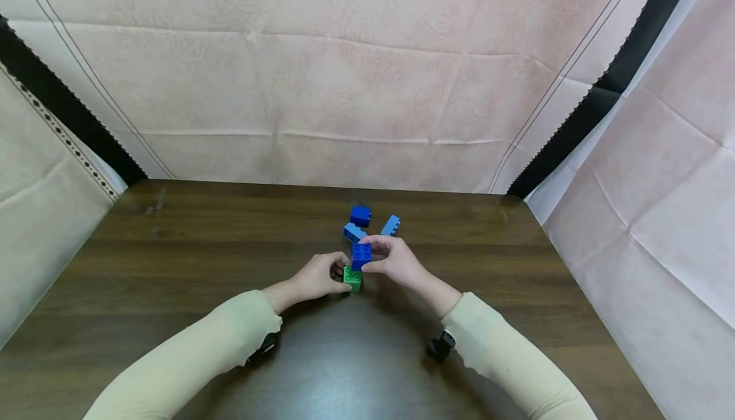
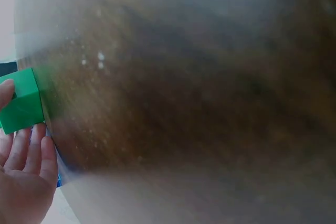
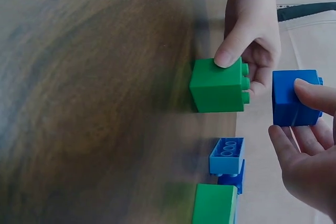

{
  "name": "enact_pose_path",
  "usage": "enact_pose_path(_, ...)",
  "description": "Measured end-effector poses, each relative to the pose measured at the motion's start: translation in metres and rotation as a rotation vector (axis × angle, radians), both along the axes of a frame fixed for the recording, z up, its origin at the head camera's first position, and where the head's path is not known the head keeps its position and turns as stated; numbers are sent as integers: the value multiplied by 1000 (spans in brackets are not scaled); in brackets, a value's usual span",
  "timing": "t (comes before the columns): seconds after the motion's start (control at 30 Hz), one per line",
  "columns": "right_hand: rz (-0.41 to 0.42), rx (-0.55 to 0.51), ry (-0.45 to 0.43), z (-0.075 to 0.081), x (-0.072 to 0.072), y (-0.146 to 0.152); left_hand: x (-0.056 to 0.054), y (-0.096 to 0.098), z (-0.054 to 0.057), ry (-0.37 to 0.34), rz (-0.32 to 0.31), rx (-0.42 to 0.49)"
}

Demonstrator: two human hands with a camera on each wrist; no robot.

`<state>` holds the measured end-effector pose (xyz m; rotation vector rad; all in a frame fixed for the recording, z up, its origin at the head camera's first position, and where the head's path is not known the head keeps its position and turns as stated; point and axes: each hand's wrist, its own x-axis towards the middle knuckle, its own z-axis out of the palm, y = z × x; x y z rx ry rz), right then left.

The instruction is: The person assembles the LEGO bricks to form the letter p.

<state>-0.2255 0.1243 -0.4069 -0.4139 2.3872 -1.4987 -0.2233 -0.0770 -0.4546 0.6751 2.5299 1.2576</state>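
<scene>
My left hand (image 1: 316, 277) holds a green toy brick (image 1: 352, 279) down at the table, thumb on its near side. In the right wrist view the green brick's studs face the dark blue brick (image 3: 290, 98). My right hand (image 1: 400, 262) pinches that dark blue brick between thumb and fingers. It is held just above the green one, and a gap separates the two in the right wrist view. The left wrist view catches the green brick (image 2: 22, 100) at its left edge, with the fingers (image 2: 32, 153) alongside.
Beyond the hands lie another dark blue brick (image 1: 360, 216) and two light blue bricks, one at left (image 1: 354, 233) and one at right (image 1: 391, 225). A second green brick (image 3: 214, 204) shows low in the right wrist view. Pale cloth (image 1: 344, 88) hangs behind the wooden table (image 1: 201, 247).
</scene>
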Motion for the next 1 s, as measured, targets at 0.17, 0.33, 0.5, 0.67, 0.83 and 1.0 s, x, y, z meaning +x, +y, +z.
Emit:
enact_pose_path(0.17, 26, 0, 12, -8, 0, -2, -1, 0, 1, -15, 9, -3)
enact_pose_path(0.33, 53, 1, 27, -15, -1, -4, -1, 1, 1, -13, 10, -7)
enact_pose_path(0.5, 67, -3, 35, -18, -1, -6, -2, 1, 0, -11, 4, -4)
enact_pose_path(0.67, 73, 19, 43, -19, -1, -7, -2, 0, -2, 7, 2, -3)
enact_pose_path(0.83, 79, 34, 54, -20, 0, -7, -2, -1, -2, 16, 2, 2)
enact_pose_path(1.0, 88, 31, 66, -21, 2, -8, -1, -2, -2, 2, 3, -5)
